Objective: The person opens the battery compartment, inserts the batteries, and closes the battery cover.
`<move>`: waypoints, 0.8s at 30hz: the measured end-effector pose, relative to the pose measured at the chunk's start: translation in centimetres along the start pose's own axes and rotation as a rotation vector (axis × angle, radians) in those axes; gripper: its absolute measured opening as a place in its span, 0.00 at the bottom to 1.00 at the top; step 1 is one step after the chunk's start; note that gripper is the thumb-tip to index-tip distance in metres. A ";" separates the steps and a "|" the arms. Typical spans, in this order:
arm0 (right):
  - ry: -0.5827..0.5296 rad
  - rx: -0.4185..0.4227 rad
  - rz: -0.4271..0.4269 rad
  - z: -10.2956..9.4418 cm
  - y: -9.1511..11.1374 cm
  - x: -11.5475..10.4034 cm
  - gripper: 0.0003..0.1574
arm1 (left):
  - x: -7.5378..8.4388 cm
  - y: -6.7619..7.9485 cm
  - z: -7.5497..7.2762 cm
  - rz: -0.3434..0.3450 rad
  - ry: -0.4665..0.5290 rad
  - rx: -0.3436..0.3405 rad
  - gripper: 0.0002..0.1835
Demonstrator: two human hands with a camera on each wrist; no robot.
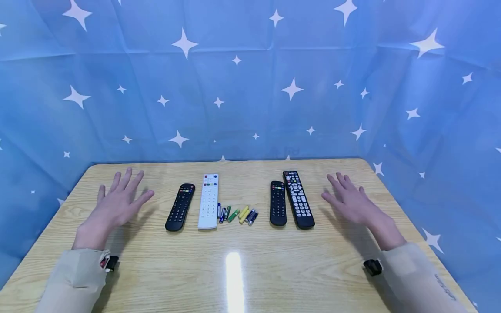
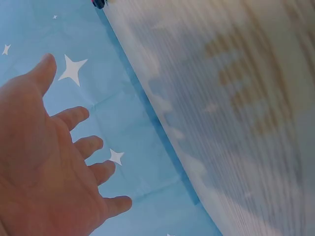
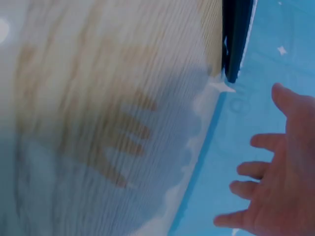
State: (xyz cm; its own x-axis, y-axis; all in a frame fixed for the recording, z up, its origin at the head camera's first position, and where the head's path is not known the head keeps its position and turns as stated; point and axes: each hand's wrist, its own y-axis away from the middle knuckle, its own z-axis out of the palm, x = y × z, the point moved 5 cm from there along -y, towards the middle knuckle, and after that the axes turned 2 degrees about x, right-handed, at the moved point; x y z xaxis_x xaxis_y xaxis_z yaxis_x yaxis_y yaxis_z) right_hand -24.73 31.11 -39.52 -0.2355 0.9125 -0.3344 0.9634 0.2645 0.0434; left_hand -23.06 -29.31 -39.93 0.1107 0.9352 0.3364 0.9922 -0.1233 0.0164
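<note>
My left hand (image 1: 119, 204) hovers over the table's left side with fingers spread, holding nothing; its palm and fingertips fill the left of the left wrist view. Nearest to it lies a black remote control (image 1: 180, 207), and beside that a white remote control (image 1: 208, 201). Over the right side my right hand (image 1: 351, 201) is held up with straight fingers, also holding nothing. A long black remote with white buttons (image 1: 298, 200) is closest to it, next to a smaller black remote (image 1: 278, 203). Between the remotes lie several small batteries, among them yellow ones (image 1: 244, 214) and green ones (image 1: 233, 215).
The wooden table (image 1: 172, 269) ends at a blue curtain (image 1: 250, 108) with white stars, which stands behind it and along both sides. A bright light reflection lies on the front middle. Small black devices (image 1: 372, 267) sit at both sleeve cuffs.
</note>
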 end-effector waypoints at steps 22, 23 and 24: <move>0.012 0.007 -0.076 1.2 -2.2 -5.4 0.44 | 3.5 -0.6 0.4 0.034 0.007 -0.024 0.44; 0.023 0.000 -0.068 1.3 -2.3 -5.5 0.46 | 3.8 -0.7 0.4 0.038 0.001 -0.024 0.44; 0.031 -0.006 -0.060 1.4 -2.5 -5.6 0.46 | 4.0 -0.8 0.4 0.044 -0.002 -0.024 0.44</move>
State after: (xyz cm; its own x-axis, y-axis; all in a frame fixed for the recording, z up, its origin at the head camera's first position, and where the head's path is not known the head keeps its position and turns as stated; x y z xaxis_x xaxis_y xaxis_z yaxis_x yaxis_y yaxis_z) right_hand -25.64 24.91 -39.04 -0.2970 0.9041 -0.3072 0.9467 0.3209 0.0293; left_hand -23.35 -25.32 -38.96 0.1547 0.9292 0.3356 0.9847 -0.1724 0.0236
